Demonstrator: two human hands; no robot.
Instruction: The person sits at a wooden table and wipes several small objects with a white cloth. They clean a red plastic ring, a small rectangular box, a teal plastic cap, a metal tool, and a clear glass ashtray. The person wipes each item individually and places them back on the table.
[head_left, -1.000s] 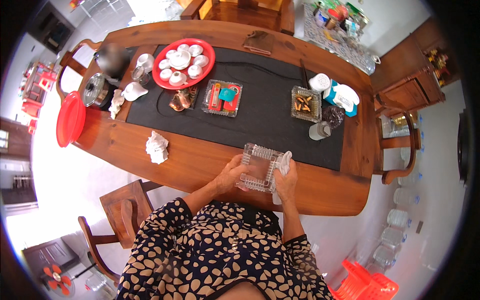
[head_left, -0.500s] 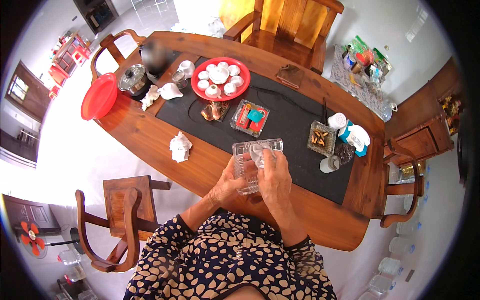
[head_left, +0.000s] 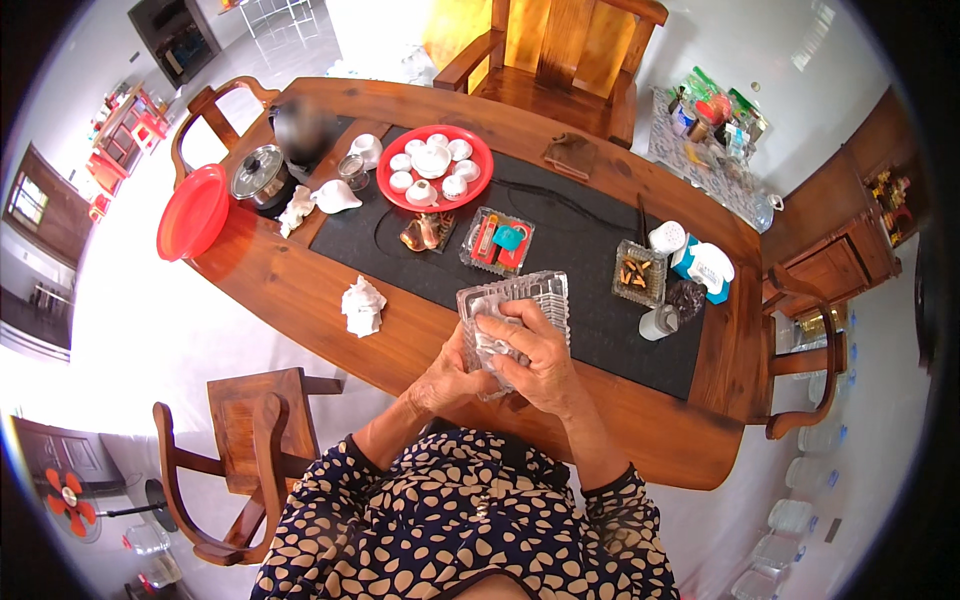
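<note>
Head view: both your hands (head_left: pixel 495 365) are working on one glass tray (head_left: pixel 552 294)

Your left forearm is coming in from lower left and slanting up to the right; your left hand (head_left: pixel 448 378) is clasping the tray's near left side. Its fingers are partly hidden by the glass, so their spacing cannot be told. Your right forearm is rising from lower right and leaning left. Your right hand (head_left: pixel 538 362) is lying over the tray, back upward, fingertips pointing left; its fingers are bending, slightly spread, and pressing a white cloth (head_left: pixel 484 347) against the glass.

You are holding the tray in front of your torso, over the near edge of the wooden table (head_left: pixel 650 432). It is tilting, the cloth-covered face turning up toward you and the ribbed wall showing at upper right. Its outline is appearing nearly square, so no long axis can be told; its far edge is running left to right, rising slightly rightward.
</note>
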